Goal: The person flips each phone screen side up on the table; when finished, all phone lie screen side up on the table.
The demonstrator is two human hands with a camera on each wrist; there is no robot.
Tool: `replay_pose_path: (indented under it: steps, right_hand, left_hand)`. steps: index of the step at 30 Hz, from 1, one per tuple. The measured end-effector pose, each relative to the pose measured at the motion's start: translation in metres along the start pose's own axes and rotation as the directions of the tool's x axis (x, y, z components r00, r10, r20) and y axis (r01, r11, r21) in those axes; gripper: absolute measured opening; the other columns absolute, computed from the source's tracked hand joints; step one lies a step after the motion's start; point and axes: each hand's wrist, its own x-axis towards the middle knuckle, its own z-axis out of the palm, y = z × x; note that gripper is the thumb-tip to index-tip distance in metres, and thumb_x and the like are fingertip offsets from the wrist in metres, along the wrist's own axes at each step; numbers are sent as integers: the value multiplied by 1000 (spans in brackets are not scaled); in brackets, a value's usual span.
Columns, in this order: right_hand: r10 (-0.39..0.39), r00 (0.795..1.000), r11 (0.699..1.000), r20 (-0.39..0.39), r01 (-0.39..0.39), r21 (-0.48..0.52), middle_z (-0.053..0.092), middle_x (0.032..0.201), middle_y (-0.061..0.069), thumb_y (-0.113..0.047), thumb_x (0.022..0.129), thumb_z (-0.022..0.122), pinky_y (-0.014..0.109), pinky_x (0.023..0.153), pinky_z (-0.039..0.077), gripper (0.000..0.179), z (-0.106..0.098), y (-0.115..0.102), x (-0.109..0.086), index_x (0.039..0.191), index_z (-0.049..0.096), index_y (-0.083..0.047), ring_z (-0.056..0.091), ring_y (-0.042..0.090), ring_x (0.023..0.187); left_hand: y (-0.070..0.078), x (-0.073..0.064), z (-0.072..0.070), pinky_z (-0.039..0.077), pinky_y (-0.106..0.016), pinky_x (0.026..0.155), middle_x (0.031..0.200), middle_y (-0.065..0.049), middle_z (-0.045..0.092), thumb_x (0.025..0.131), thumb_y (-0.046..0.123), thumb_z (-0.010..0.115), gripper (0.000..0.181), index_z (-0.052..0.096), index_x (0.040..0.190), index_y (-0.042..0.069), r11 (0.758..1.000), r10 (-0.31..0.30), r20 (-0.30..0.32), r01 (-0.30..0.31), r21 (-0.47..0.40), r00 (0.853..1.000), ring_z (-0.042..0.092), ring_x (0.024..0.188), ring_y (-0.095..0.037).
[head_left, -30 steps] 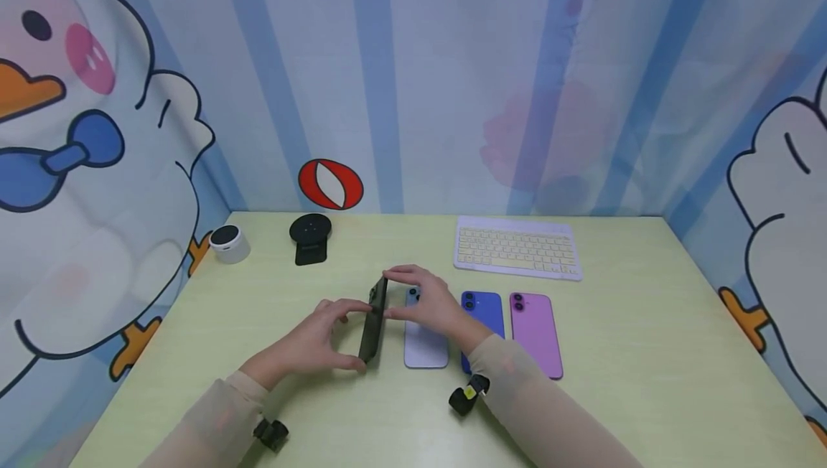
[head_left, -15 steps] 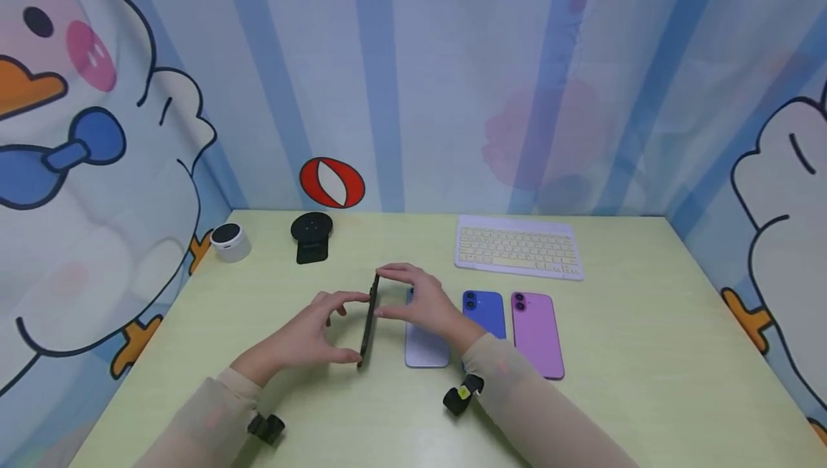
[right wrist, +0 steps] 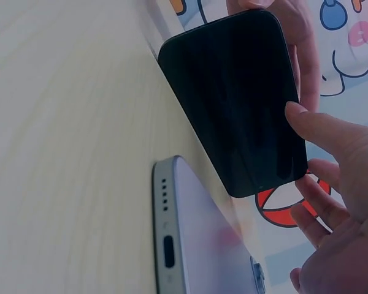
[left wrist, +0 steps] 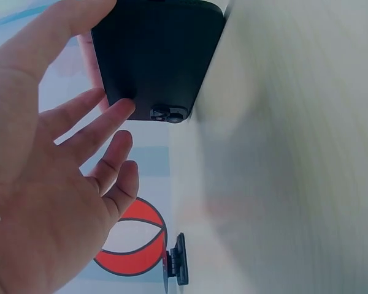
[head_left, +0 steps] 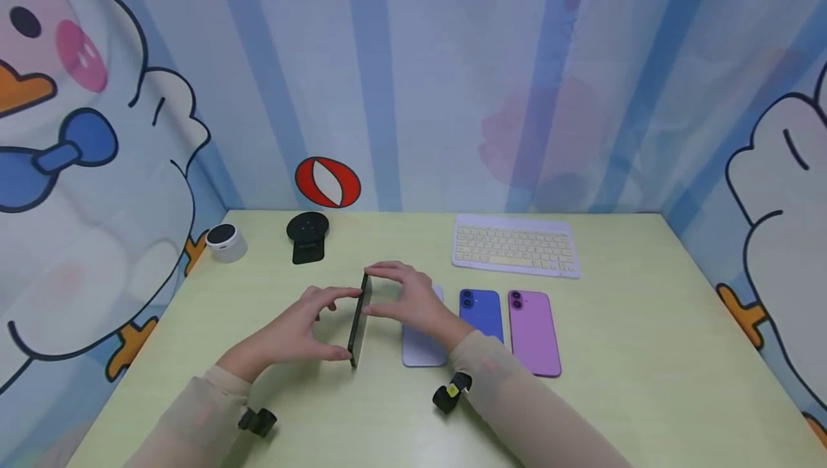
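A black phone (head_left: 359,324) stands upright on a long edge at the table top, left of the other phones. Its dark back with the camera bump (left wrist: 169,114) faces my left hand (head_left: 291,331), and its glossy dark screen (right wrist: 227,104) faces right. My left hand grips it by the ends, thumb at the near end and a fingertip at the far part of the back. With thumb and fingers my right hand (head_left: 416,303) pinches the far upper corner. Partly under that hand lies a lilac phone (head_left: 423,350), back up.
A blue phone (head_left: 481,312) and a pink phone (head_left: 535,335) lie to the right, the blue one partly covered by my right forearm. A lilac keyboard (head_left: 515,247) lies behind them. Back left stand a black round-topped stand (head_left: 308,237) and a white cylinder with a black top (head_left: 226,243).
Both hands have shifted a little left with the black phone. It has tipped from showing its back, through edge-on, to showing a sliver of screen on its right.
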Motion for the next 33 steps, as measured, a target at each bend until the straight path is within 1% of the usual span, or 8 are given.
replay_pose_path:
  steps: [6,10,13,16,20,25,29,33]
  right_hand:
    - [11,1000,1000,22,-11,-23,59,150,-2,-35,81,89,64,114,29,71,1,1,2,145,61,-25,51,24,142]
    - [20,999,999,48,-18,-50,61,148,-5,-33,81,89,60,114,28,73,2,6,5,147,59,-24,51,23,142]
    - [33,995,994,90,-24,-103,63,146,-5,-30,79,91,59,115,24,76,4,11,7,148,58,-23,52,22,141]
    - [49,989,985,139,-25,-172,66,142,-6,-30,77,92,61,117,20,80,5,15,9,149,57,-23,54,20,140]
    - [61,982,976,179,-21,-217,68,138,-7,-30,75,93,64,117,18,82,8,19,12,149,57,-24,54,19,138]
    - [67,981,973,181,-24,-229,68,137,-9,-29,74,95,64,116,19,84,11,22,13,149,57,-25,53,18,139]
    - [83,982,969,172,-40,-242,67,139,-7,-28,73,95,64,115,20,84,12,21,13,148,58,-27,53,20,139]
    - [98,982,967,160,-56,-248,65,142,-2,-25,72,95,63,115,21,80,12,19,14,145,61,-26,54,23,138]
  left_hand:
    - [-3,-2,-2,47,-48,90,134,-6,59,72,42,94,93,48,153,32,1000,10,-19,-10,15,1000,49,117,-30]
    - [-5,-4,-3,47,-47,89,138,-5,58,71,42,95,94,49,152,32,1000,5,-28,-5,15,1000,49,116,-30]
    - [-7,-5,-4,47,-47,88,142,-4,58,71,40,95,95,49,153,29,1000,13,-33,-13,9,999,50,116,-30]
    - [-10,-6,-5,47,-47,88,146,-4,57,71,38,96,95,50,153,26,1000,21,-41,-21,4,999,50,115,-31]
    - [-14,-10,-6,47,-47,87,148,-3,56,71,38,96,95,50,152,26,1000,24,-50,-24,-1,998,50,116,-31]
    - [-18,-14,-6,48,-46,87,149,2,54,71,37,96,94,50,152,26,1000,19,-63,-18,17,998,50,116,-29]
    - [-20,-17,-5,48,-45,87,149,-1,55,71,35,96,94,50,152,25,1000,0,-69,1,17,998,50,115,-27]
    - [-24,-19,-2,47,-42,86,145,-5,57,71,36,96,94,50,152,23,999,-33,-72,36,33,997,48,113,-24]
